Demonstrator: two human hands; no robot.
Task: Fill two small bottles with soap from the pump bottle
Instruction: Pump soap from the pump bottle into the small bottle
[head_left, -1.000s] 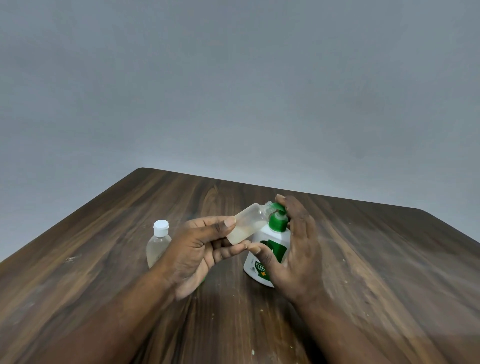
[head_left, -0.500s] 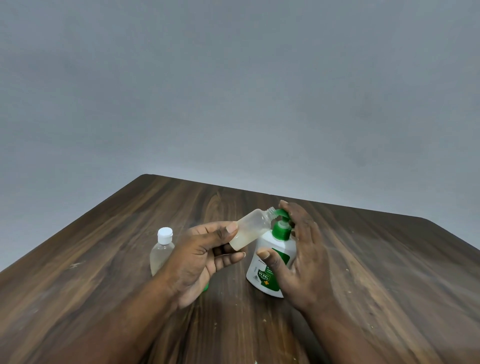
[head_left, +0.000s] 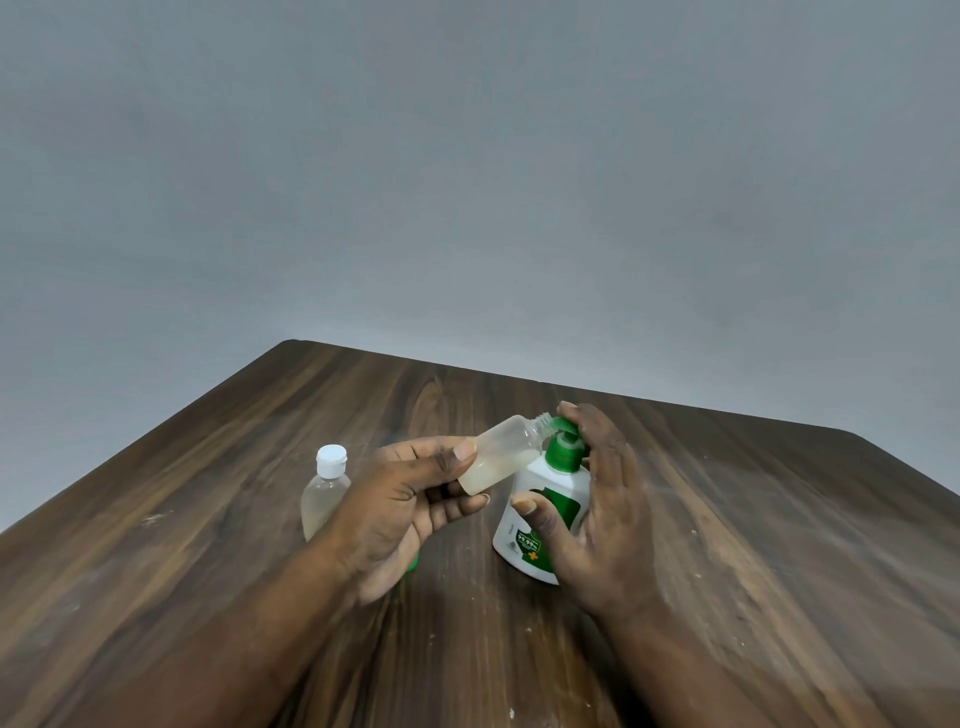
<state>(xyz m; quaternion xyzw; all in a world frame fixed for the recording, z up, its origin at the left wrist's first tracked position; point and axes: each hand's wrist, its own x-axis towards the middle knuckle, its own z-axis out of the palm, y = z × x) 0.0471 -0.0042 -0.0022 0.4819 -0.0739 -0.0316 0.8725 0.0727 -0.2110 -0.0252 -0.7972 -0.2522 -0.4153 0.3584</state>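
I think the step now is pumping soap into the little open bottle (head_left: 501, 457). To do it well, keep its mouth right under the green spout (head_left: 563, 428) so no soap drips on the table (head_left: 753, 519). Press the pump down slowly, and hold the pump bottle (head_left: 540, 480) firm so it does not tip. The left hand (head_left: 400, 514) pinches the little open bottle between thumb and fingers. It holds it up in the air, tilted, with the mouth at the spout. The right hand (head_left: 608, 519) grips the pump bottle, with the thumb on the front and the fingers up over the pump top. The pump bottle stands on the table, white with a green label. The little open bottle is see-through, with pale cloudy soap in its low end, so it is only partly full. The capped bottle (head_left: 324, 493) stands on the table just behind the left hand. It has a white cap and pale soap inside, so I think that one is done.
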